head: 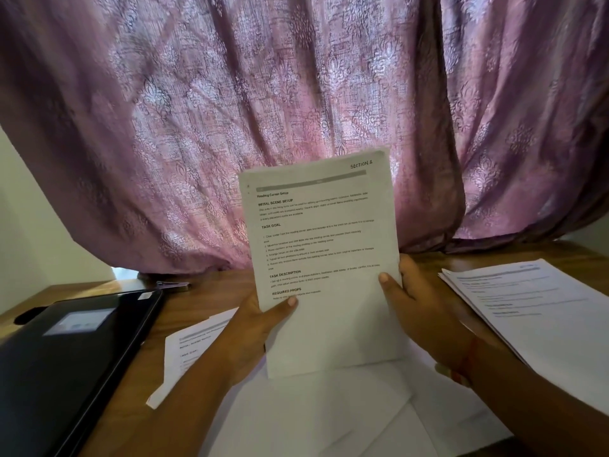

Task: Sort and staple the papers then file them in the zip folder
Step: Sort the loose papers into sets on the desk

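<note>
While both thumbs press its printed face, the other fingers point(407, 262) curl behind the upright sheet point(321, 245) headed "SECTION 1", mostly hidden. The left hand point(255, 331) and right hand point(425, 308) grip its lower edges above loose papers point(329, 413) on the table point(211, 288). A black zip folder point(72, 354) lies left, a paper stack point(534, 308) right.

Printed sheet point(321, 245) marked "SECTION 1", held upright at centre; loose papers point(329, 407) flat beneath; paper stack point(540, 311) at right; black zip folder point(69, 354) closed, at left
</note>
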### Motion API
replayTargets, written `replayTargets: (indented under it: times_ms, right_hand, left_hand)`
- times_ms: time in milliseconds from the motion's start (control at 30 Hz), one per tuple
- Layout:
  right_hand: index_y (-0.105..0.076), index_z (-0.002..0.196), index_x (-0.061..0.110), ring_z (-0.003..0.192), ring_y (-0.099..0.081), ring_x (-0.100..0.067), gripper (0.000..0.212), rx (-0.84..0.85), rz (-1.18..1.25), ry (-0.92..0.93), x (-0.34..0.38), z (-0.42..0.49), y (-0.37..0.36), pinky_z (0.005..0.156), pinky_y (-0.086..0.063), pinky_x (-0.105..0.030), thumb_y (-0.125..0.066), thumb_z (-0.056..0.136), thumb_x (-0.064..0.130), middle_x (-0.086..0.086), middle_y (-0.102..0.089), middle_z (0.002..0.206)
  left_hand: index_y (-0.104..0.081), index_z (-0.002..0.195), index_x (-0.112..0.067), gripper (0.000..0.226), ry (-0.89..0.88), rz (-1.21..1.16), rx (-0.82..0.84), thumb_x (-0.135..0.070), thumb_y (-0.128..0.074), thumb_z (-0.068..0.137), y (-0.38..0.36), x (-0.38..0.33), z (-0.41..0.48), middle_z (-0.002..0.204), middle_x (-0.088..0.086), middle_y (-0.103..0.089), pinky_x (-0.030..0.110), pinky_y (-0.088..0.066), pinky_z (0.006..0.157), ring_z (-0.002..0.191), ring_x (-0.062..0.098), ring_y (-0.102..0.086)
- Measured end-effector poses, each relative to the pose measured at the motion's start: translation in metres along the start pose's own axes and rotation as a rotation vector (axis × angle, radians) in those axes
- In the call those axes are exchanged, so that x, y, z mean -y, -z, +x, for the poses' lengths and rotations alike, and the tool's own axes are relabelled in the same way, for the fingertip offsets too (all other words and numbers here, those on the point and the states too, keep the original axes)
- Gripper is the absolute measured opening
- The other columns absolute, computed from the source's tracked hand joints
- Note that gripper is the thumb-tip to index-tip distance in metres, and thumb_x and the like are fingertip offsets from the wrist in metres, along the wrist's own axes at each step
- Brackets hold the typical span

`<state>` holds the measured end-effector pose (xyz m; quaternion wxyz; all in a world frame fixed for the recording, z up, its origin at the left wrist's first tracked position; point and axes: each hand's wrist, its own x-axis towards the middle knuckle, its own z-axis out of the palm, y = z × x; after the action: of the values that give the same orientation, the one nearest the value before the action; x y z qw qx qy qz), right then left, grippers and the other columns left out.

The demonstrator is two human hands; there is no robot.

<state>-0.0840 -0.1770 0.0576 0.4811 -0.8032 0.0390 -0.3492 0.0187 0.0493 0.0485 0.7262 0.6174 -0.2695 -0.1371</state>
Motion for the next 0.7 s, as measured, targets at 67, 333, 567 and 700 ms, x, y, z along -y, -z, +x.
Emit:
replayTargets:
  times_ms: [67,333,567,700]
  right_hand:
    - [-0.053,0.133,0.010,0.090,-0.052,0.023,0.033,0.002,-0.021,0.009,0.001,0.000,0.000,0.072,-0.041,0.004,-0.051,0.099,0.011,0.021,-0.055,0.118]
    - [-0.058,0.115,0.008,0.074,-0.066,-0.006,0.025,-0.012,0.076,-0.197,0.006,0.004,0.004,0.060,-0.052,-0.014,-0.037,0.106,0.018,0.000,-0.068,0.094]
    - [-0.051,0.129,0.018,0.104,-0.062,-0.016,0.035,0.401,-0.966,-0.095,-0.024,-0.005,0.000,0.096,-0.048,-0.025,-0.035,0.104,0.037,-0.001,-0.063,0.124]
    - [-0.044,0.139,0.021,0.115,-0.060,-0.020,0.040,0.483,-0.905,-0.111,-0.026,-0.008,-0.013,0.103,-0.046,-0.030,-0.035,0.104,0.039,-0.002,-0.061,0.132]
  left_hand:
    - [-0.059,0.135,-0.016,0.041,-0.002,0.021,-0.027,-0.005,-0.061,0.096,-0.001,0.001,0.000,0.129,0.001,-0.070,0.037,-0.054,0.101,0.120,0.020,-0.066]
    - [-0.067,0.126,-0.022,0.032,0.083,-0.076,-0.209,-0.017,-0.068,0.094,0.014,0.004,0.007,0.117,0.003,-0.075,0.048,-0.057,0.094,0.107,0.025,-0.072]
    - [-0.067,0.123,-0.029,0.030,0.098,-0.171,-0.400,-0.021,-0.069,0.094,0.033,0.015,0.014,0.112,-0.002,-0.077,0.034,-0.059,0.070,0.100,0.022,-0.073]
    - [-0.069,0.112,-0.026,0.017,0.163,-0.262,-0.412,-0.020,-0.064,0.097,0.037,0.019,0.016,0.102,-0.002,-0.079,0.028,-0.060,0.059,0.083,0.015,-0.076]
